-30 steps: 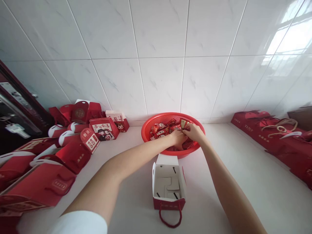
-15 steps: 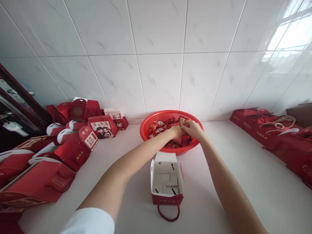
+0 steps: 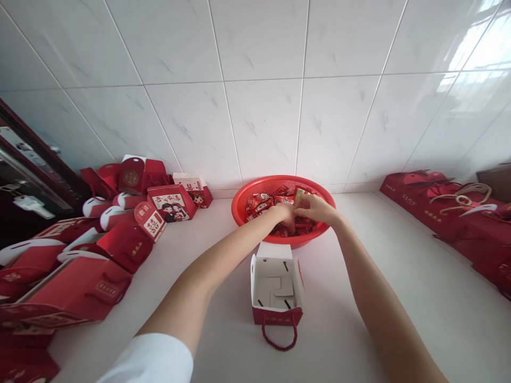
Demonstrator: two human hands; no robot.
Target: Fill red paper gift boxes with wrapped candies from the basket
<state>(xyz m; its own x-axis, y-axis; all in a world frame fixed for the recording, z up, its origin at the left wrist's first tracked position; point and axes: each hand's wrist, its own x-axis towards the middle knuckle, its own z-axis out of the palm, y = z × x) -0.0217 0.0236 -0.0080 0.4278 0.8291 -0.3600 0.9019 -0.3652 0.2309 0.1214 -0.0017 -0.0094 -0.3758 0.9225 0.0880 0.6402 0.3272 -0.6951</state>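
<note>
A red plastic basket [image 3: 243, 194] with small red wrapped packets [image 3: 260, 205] stands against the tiled wall. Both hands are inside it, close together. My left hand [image 3: 285, 217] reaches down among the packets, its fingertips hidden. My right hand [image 3: 313, 207] is closed, pinching a small yellowish-green packet [image 3: 300, 194] near the basket's right half. In front of the basket sits an open box [image 3: 277, 317], white inside and red outside, with a dark red cord handle hanging towards me. Nothing lies inside the box, and neither hand touches it.
Many red boxes [image 3: 131, 242] crowd the left side, beside a dark metal-fitted frame [image 3: 43, 165] with keys [image 3: 34, 206]. Red bags or boxes [image 3: 427, 210] line the right side, with a brown box [image 3: 495, 181] behind. The white tiled wall [image 3: 263, 127] closes off the back.
The view has shifted slightly. My left hand has moved a little left among the packets, and its fingers are lower. My right hand still pinches the yellowish-green packet.
</note>
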